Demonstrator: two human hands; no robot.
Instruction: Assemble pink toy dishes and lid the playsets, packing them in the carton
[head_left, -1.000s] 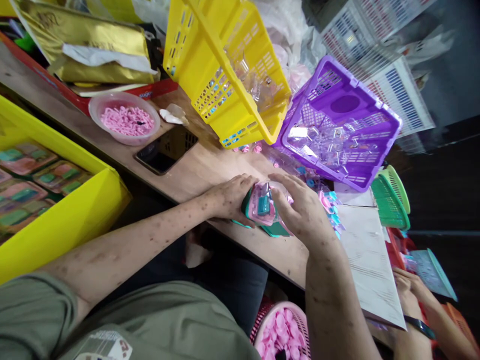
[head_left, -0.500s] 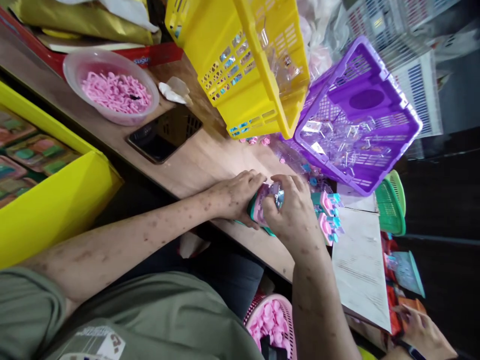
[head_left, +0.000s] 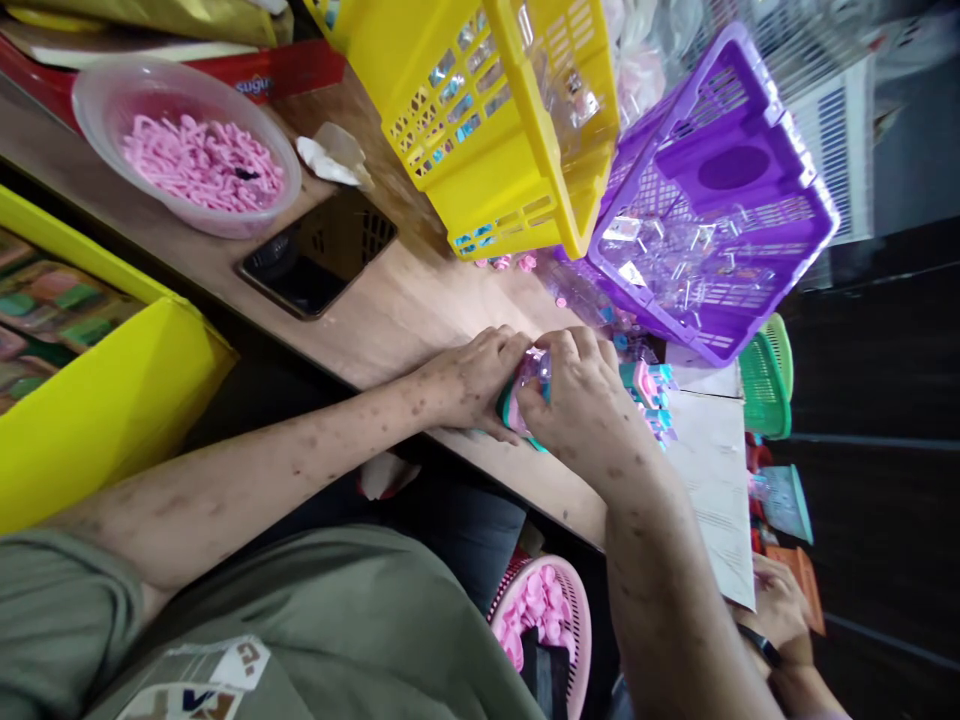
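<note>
Between my two hands, at the table's near edge, is a small pink and teal plastic toy piece [head_left: 517, 405] with a clear, shiny part on top. My left hand [head_left: 480, 385] is wrapped around its left side, thumb toward me. From the right, my right hand [head_left: 585, 400] presses on its top with bent fingers, which hide much of the piece. Just right of that hand stand several similar pink and teal pieces [head_left: 651, 388]. Small pink bits [head_left: 526, 262] lie on the table beyond my hands.
A yellow basket [head_left: 480, 150] and a purple basket [head_left: 720, 170] with clear parts stand at the back. At left are a bowl [head_left: 187, 205] of pink strips, a phone [head_left: 319, 255] and a yellow box [head_left: 112, 400]. A pink basket [head_left: 577, 640] stands below. Another person's hand [head_left: 780, 600] shows at lower right.
The view has shifted slightly, so the table things sit a bit higher and further left. My hands stay on the toy piece; the right covers more of it. The other person's hand has moved.
</note>
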